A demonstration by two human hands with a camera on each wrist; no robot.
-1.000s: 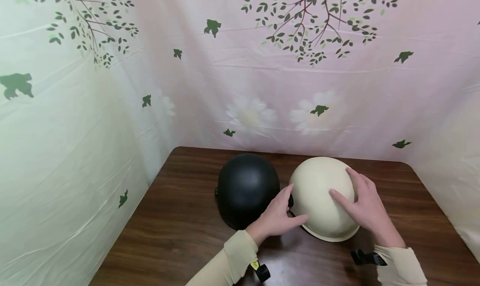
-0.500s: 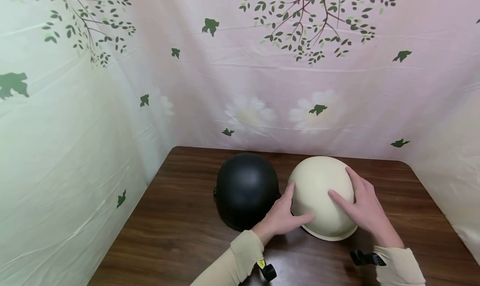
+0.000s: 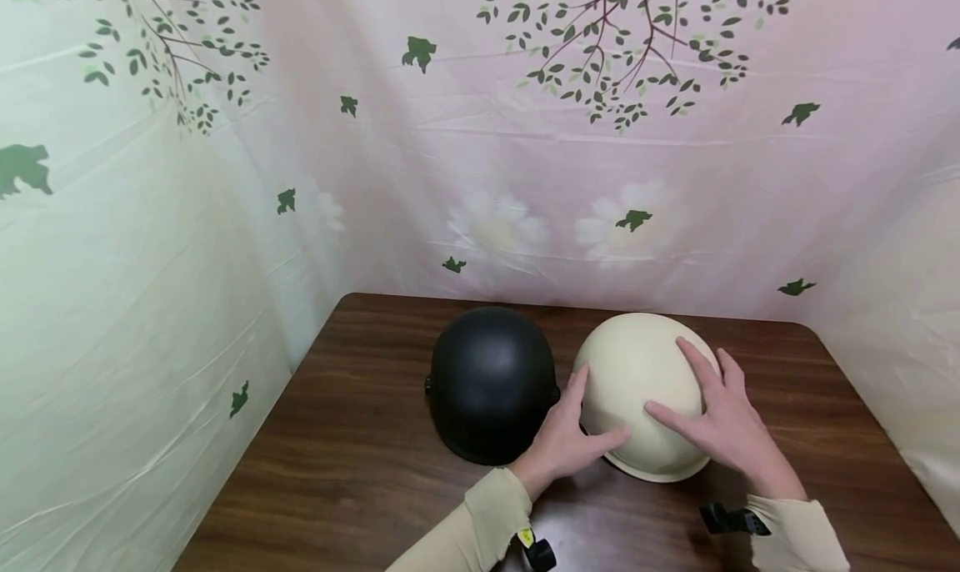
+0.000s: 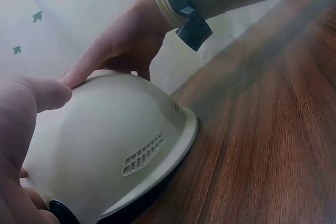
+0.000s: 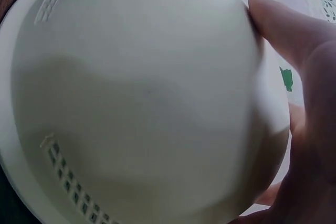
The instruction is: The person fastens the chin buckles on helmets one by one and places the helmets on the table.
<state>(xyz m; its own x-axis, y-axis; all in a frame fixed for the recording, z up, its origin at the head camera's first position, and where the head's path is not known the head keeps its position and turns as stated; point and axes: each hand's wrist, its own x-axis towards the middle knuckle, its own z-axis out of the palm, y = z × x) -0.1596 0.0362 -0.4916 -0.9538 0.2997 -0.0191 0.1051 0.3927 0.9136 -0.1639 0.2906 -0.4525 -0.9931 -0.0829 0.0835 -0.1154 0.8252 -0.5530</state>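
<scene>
A cream hard-shell helmet (image 3: pixel 637 380) sits dome-up on the table, with grille-like vents (image 4: pixel 143 156) low on its shell. My left hand (image 3: pixel 564 439) lies against its left side, thumb toward the front and fingers reaching into the gap beside a black helmet (image 3: pixel 491 380). On the other side my right hand (image 3: pixel 727 418) rests on the dome, fingers and thumb spread wide. The left wrist view shows the left thumb (image 4: pixel 50 94) at the shell; its other fingers are partly hidden. In the right wrist view, the right thumb (image 5: pixel 281 22) touches the shell's edge.
Both helmets stand toward the back of a dark wood table (image 3: pixel 337 439). Behind and beside it hangs a pale curtain (image 3: pixel 495 138) printed with leaves, birds and flowers. Black wrist cameras (image 3: pixel 731 519) are strapped over the cream sleeves.
My left hand has moved slightly right, farther onto the cream helmet. The right hand's fingers and thumb have shifted left over the dome and spread apart. Both helmets stay in place.
</scene>
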